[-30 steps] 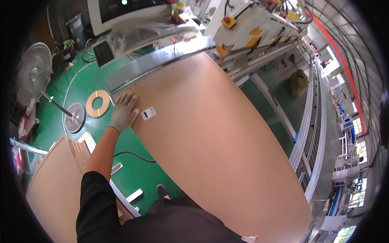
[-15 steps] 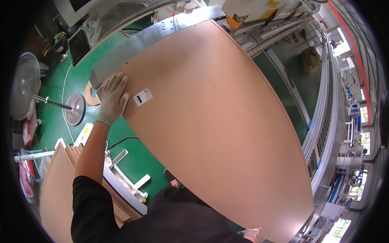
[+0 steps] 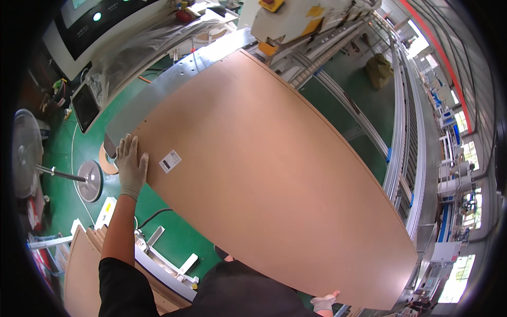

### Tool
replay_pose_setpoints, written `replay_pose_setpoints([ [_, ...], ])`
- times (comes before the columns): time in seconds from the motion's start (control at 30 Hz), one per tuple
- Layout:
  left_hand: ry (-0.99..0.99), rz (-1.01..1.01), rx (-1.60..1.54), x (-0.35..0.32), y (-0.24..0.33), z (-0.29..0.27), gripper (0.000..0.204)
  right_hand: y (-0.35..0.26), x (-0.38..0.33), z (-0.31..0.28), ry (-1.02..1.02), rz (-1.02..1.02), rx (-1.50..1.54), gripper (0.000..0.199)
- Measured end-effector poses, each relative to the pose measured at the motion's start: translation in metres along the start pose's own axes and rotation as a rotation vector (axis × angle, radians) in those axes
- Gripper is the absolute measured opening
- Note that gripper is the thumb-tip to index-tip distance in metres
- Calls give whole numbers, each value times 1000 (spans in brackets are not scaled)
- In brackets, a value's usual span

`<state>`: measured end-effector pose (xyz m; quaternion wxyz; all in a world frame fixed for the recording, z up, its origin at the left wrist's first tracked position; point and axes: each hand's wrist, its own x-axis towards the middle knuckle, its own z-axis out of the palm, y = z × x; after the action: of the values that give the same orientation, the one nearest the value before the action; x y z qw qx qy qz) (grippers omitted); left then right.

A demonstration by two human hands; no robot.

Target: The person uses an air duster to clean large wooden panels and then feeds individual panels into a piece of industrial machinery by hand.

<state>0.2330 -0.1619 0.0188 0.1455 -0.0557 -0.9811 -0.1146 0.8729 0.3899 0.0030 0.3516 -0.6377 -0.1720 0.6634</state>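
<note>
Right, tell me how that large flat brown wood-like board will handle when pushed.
The large flat brown wood-like board is probably stiff, as its face shows no creases or ripples. It may slide fairly easily, since its far end lies on a smooth grey metal table. Its span dwarfs the pale-gloved left hand, so turning it could be awkward.

The large flat panel is a plain tan-brown, and its small rectangular paper label is white with a black block. Thin gloves in pale greyish beige cover the left hand and right hand. The smooth metal surface is silver-grey, the floor green, the short cloth sleeve black. The boxy machine is off-white, patched orange-yellow.
</note>
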Motion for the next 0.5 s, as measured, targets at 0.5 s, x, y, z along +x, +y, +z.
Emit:
replay_pose_setpoints([
  [0.5, -32, 142, -68, 20, 12, -25, 57, 12, 3, 41, -236, 40, 243, 84],
])
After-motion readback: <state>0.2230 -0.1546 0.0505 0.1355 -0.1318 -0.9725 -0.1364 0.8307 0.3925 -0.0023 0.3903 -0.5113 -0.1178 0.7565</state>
